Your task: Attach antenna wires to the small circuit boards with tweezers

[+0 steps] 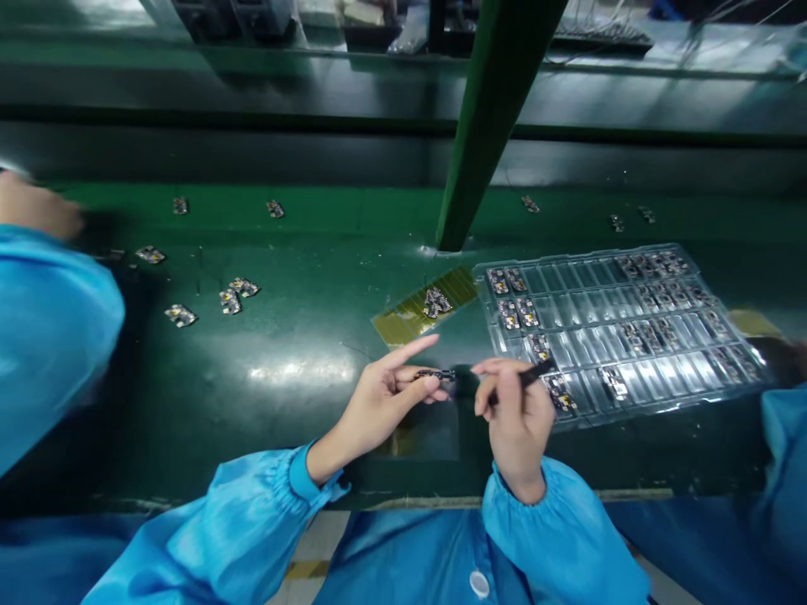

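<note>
My left hand (pixel 394 391) pinches a small circuit board (pixel 438 375) edge-on between thumb and fingers, with the index finger stretched out above it. Just to its right, my right hand (pixel 518 412) is closed round a slim dark tool (pixel 535 371). The tool's back end sticks out toward the tray, while its tip is blurred and its kind is unclear. Beyond my left hand, several small boards (pixel 436 302) lie bunched on a yellowish film sheet (pixel 400 323). A clear plastic tray (pixel 586 315) with rows of slots stands beside my right hand, partly filled with boards.
A green post (pixel 485 126) rises from the green bench (pixel 303 420) in front of me. Loose boards (pixel 181 316) lie at the left, others along the back. A co-worker's blue sleeve (pixel 50 328) and hand (pixel 38 206) are at left, another sleeve (pixel 785 445) at right.
</note>
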Action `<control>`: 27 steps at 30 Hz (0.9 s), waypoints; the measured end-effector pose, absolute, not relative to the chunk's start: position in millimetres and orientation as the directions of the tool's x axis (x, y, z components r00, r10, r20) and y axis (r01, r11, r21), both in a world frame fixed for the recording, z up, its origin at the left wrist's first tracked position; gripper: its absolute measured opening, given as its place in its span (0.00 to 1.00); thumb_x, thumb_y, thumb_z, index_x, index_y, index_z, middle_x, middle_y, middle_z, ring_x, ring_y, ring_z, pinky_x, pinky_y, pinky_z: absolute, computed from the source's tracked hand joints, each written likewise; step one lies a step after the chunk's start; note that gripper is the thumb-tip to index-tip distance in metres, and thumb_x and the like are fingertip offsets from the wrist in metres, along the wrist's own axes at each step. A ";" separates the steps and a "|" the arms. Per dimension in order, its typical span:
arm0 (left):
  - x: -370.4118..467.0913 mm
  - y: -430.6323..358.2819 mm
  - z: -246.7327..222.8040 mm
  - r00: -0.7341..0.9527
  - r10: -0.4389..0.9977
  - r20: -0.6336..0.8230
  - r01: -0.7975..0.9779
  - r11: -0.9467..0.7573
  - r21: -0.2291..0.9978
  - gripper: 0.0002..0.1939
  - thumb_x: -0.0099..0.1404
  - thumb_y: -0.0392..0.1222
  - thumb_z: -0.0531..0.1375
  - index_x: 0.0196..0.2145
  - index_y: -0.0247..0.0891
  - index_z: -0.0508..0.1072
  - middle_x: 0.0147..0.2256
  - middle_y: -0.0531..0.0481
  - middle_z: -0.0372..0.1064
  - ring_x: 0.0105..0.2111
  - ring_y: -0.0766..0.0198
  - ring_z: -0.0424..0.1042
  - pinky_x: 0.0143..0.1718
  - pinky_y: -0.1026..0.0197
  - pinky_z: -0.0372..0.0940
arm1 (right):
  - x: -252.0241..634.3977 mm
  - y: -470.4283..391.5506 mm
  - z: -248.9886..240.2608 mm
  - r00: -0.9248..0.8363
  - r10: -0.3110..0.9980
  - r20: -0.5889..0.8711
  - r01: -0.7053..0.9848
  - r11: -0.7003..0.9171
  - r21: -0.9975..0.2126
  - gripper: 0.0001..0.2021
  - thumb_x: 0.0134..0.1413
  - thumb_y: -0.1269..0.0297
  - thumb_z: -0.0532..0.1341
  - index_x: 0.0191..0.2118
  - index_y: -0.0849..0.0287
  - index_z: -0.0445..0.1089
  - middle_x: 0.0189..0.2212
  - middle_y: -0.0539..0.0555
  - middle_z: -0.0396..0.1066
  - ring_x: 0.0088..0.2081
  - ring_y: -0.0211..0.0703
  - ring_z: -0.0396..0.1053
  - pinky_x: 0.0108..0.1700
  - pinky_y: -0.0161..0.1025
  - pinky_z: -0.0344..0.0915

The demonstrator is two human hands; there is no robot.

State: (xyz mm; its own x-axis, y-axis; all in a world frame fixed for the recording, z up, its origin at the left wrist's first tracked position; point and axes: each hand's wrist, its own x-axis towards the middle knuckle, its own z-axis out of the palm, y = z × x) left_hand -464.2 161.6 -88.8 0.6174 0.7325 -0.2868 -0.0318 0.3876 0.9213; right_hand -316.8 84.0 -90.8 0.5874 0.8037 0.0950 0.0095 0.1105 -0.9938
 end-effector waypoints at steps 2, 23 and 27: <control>-465.0 160.0 -91.5 0.652 0.716 -0.251 0.013 0.320 0.947 0.23 0.66 0.41 0.64 0.59 0.41 0.70 0.41 0.47 0.81 0.35 0.64 0.80 0.36 0.66 0.75 | -317.4 83.0 -91.7 0.468 0.881 0.068 0.144 -0.001 -0.990 0.05 0.65 0.62 0.59 0.41 0.56 0.71 0.33 0.50 0.72 0.24 0.33 0.68 0.25 0.31 0.66; -464.9 354.0 -34.3 0.269 0.944 0.191 0.705 -0.328 0.629 0.18 0.66 0.50 0.61 0.43 0.31 0.77 0.28 0.56 0.76 0.21 0.71 0.69 0.22 0.70 0.60 | -324.7 90.3 -94.9 0.394 0.886 0.242 0.302 0.124 -0.945 0.05 0.63 0.67 0.59 0.35 0.59 0.71 0.35 0.54 0.72 0.38 0.40 0.73 0.42 0.34 0.69; -445.2 406.9 -42.9 0.305 0.932 0.195 0.669 -0.355 0.653 0.18 0.67 0.49 0.58 0.42 0.30 0.74 0.25 0.62 0.74 0.24 0.74 0.72 0.27 0.74 0.63 | -326.9 91.2 -97.5 0.393 0.888 0.237 0.330 0.104 -0.938 0.05 0.62 0.68 0.60 0.34 0.59 0.71 0.35 0.54 0.72 0.38 0.41 0.74 0.41 0.34 0.69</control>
